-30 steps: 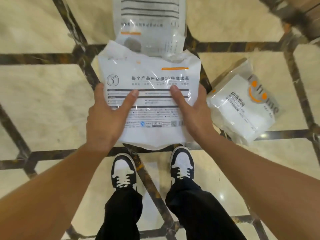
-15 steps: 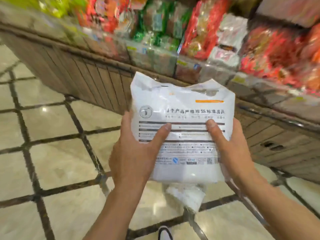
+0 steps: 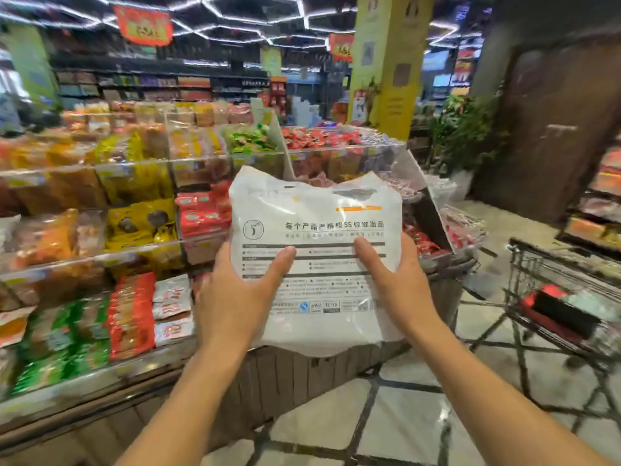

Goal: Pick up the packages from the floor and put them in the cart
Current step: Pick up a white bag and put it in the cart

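I hold a white plastic package (image 3: 316,230) with grey printed lines and an orange stripe up in front of me at chest height. My left hand (image 3: 235,297) grips its left edge, thumb across the front. My right hand (image 3: 393,280) grips its right edge the same way. A dark wire shopping cart (image 3: 551,290) stands at the right, apart from the package, with a red and black item inside. The other packages on the floor are out of view.
A low display stand (image 3: 295,375) with clear bins of coloured snack bags (image 3: 134,213) fills the left and centre, right behind the package. A yellow pillar (image 3: 386,62) and a potted plant (image 3: 463,129) stand beyond. Marble floor (image 3: 396,425) with dark lines lies below.
I have lifted the package off the floor and raised my view from my feet to the store aisle. The cart has come into view at the right.
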Demonstrator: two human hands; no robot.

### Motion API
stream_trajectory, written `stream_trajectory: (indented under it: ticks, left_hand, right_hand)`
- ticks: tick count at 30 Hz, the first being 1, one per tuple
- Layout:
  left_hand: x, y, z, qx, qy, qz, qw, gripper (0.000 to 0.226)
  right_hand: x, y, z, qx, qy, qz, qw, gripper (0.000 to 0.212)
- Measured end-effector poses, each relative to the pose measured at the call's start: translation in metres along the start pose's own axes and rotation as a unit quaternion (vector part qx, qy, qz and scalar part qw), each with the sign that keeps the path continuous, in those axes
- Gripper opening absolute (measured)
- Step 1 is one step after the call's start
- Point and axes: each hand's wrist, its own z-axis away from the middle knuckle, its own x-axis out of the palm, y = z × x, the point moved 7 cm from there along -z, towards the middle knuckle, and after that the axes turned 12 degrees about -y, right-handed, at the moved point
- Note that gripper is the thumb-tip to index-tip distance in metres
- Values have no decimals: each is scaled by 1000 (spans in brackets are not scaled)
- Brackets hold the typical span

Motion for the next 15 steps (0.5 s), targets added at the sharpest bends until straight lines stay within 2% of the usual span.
stream_trajectory:
  ticks: [7,12,15]
  left_hand:
    - [155,178,3,136,-106,46,984,71]
    - [287,272,30,181,-167,63,967,73]
    - [366,323,48,199,-197,58,958,76]
  right_hand:
    - [-231,-19,28,-10,146,48,988,73]
    - [-386,-5,67,9,215,84,973,56]
    - [-470,16,88,36,250,96,963,65]
